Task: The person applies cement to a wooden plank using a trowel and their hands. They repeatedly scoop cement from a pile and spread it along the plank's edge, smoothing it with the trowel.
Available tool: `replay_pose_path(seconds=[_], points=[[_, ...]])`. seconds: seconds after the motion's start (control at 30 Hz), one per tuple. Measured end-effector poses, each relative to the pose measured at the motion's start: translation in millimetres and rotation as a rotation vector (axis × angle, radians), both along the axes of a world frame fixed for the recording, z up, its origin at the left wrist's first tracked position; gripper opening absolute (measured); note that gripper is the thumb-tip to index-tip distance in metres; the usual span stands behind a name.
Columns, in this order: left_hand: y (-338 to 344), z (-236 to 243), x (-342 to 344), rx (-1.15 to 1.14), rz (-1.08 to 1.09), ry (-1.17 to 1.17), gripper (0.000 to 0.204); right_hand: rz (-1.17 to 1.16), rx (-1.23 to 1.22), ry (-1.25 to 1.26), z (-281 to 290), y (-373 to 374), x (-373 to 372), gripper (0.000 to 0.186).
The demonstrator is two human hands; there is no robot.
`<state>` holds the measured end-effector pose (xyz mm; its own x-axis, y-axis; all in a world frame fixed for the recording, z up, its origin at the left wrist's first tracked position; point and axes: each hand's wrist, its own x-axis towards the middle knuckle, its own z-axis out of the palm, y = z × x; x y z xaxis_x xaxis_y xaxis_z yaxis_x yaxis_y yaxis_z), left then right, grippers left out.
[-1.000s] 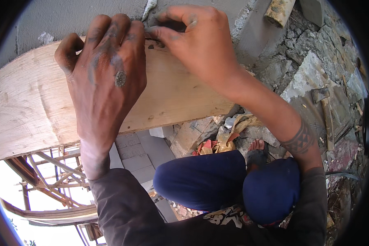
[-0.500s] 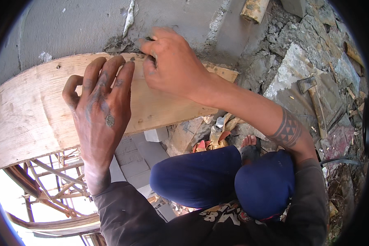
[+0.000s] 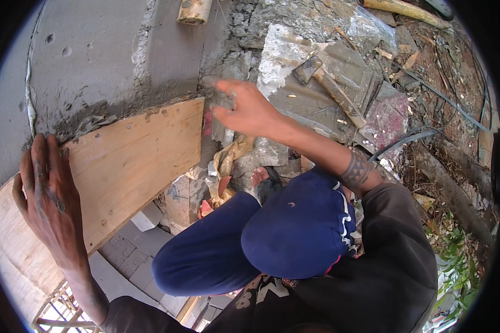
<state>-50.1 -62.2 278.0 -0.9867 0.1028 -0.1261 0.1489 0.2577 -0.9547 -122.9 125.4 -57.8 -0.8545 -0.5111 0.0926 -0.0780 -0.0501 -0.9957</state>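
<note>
Grey cement fills the far left, with broken rubble to its right. Along the cement's near edge lies a wooden board, its long axis slanting from the lower left up to the right, its squared end pointing toward the rubble. Its face is pale tan with fine grain and a few small dark spots, and rough grey mortar lines its far edge. The left hand rests on the board, fingers a little bent and slightly parted, tips at that far edge. The right hand hangs just beyond the squared end, thumb and fingers spread apart, fingertips blurred. A wooden-handled hammer lies amid the rubble; grey blocks show below the board's near edge.
</note>
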Motion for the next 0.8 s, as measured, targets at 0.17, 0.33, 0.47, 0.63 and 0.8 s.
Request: replay_pose_path(seconds=[0.17,0.33,0.47,0.63,0.8], points=[[-20.7,-29.8,-9.3,-0.033,0.058,0.165,0.033,-0.306,0.514,-0.080,-95.6,143.6,-15.8,0.043],[-28.1,-22.2,-13.7,-0.059,0.088,0.165,0.028,-0.296,0.824,0.323,-90.9,205.8,14.0,0.022],[-25.1,-18.3,-12.6,-0.032,0.059,0.142,0.029,-0.012,1.060,0.520,-130.9,198.5,34.0,0.015],[-6.4,-14.2,-0.4,0.000,0.117,0.119,0.034,0.206,1.137,0.552,-144.4,200.8,24.2,0.015],[-7.4,-11.0,14.2,-0.057,0.131,0.089,0.042,0.346,1.170,0.572,-136.1,188.9,9.8,0.017]])
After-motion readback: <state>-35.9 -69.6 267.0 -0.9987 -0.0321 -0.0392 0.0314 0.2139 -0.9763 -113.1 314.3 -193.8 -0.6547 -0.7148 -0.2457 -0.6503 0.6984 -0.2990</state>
